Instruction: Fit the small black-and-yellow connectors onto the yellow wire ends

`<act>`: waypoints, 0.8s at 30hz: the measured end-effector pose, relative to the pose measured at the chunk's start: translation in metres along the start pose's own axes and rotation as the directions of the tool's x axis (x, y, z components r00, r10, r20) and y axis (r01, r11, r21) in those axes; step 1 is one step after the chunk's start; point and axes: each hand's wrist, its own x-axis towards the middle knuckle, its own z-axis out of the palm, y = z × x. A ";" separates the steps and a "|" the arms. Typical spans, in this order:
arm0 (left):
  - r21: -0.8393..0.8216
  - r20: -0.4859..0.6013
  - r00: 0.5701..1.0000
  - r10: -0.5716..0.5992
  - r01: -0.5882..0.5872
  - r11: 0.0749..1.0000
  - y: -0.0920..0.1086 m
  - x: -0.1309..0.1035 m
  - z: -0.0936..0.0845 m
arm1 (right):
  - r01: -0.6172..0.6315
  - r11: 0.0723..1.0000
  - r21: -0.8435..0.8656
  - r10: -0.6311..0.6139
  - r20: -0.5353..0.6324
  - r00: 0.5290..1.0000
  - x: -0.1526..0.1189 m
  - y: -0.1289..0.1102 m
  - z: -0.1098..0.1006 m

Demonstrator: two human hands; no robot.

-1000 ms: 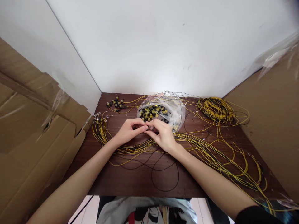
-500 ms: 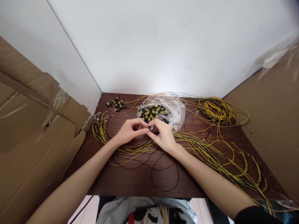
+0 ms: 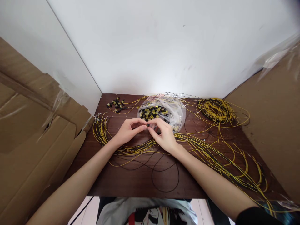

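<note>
My left hand (image 3: 128, 131) and my right hand (image 3: 164, 135) meet fingertip to fingertip over the middle of the dark wooden table (image 3: 140, 181). Between them they pinch a small black connector (image 3: 148, 125); whether a wire is attached to it is hidden by the fingers. Just behind the hands lies a clear plastic bag (image 3: 174, 114) full of black and yellow connectors (image 3: 153, 112). A bundle of yellow and black wires (image 3: 133, 150) runs under both wrists.
A small pile of finished connectors (image 3: 116, 104) sits at the back left. A yellow wire coil (image 3: 217, 109) lies at the back right, more yellow wires (image 3: 229, 168) trail to the right front. Cardboard sheets (image 3: 30, 131) stand left and right, a white wall behind.
Both hands have stayed in place. The fingertips have shifted slightly and the small black connector now shows between them.
</note>
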 end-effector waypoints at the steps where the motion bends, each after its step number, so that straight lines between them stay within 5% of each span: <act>1: -0.001 -0.003 1.000 0.000 0.000 1.000 0.000 0.000 0.000 | -0.001 1.000 0.006 0.001 -0.005 1.000 0.000 0.000 0.000; 24: 0.046 -0.008 1.000 -0.018 0.018 0.999 0.003 0.001 -0.003 | -0.027 0.999 0.026 0.028 -0.025 0.999 0.000 0.000 0.000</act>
